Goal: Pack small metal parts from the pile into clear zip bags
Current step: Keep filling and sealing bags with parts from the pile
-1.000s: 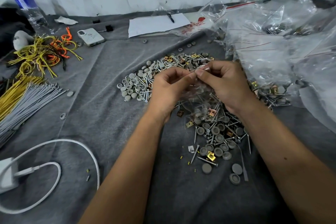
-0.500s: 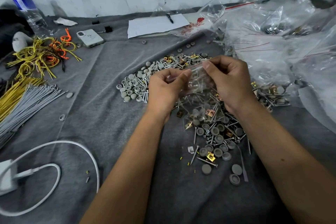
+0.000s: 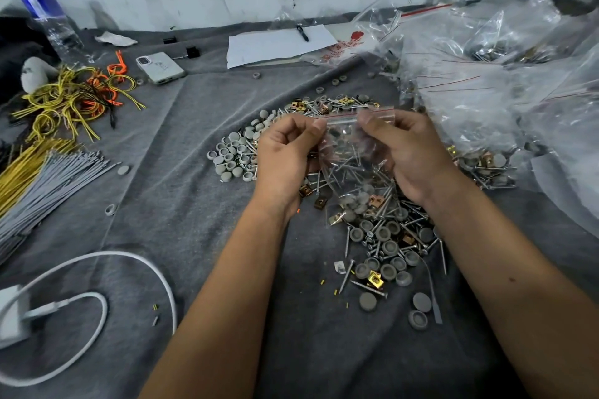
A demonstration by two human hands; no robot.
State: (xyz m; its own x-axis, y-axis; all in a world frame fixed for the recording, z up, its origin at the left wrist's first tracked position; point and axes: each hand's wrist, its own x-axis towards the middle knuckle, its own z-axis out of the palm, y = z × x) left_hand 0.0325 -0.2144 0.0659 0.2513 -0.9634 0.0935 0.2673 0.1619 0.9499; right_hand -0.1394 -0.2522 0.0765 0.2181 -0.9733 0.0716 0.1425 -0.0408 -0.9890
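A small clear zip bag [image 3: 351,168] with a red line along its top hangs between my hands, holding screws, grey caps and brass clips. My left hand [image 3: 285,157] pinches the left end of its zip strip and my right hand [image 3: 406,152] pinches the right end. Under and in front of the bag lies the pile of parts [image 3: 385,246]: screws, grey round caps and gold clips on the grey cloth. A second heap of grey caps and screws [image 3: 238,155] lies just left of my left hand.
A big heap of clear plastic bags [image 3: 486,84] fills the right side. Yellow, orange and grey ties [image 3: 48,139] lie at the left, with a phone [image 3: 160,68], a water bottle [image 3: 48,26] and a white charger cable [image 3: 97,295]. Paper with a pen [image 3: 278,44] lies at the back.
My hands have moved apart along the top of the bag, so the zip strip now stretches flat between them. The bag hangs a little higher and more open to view.
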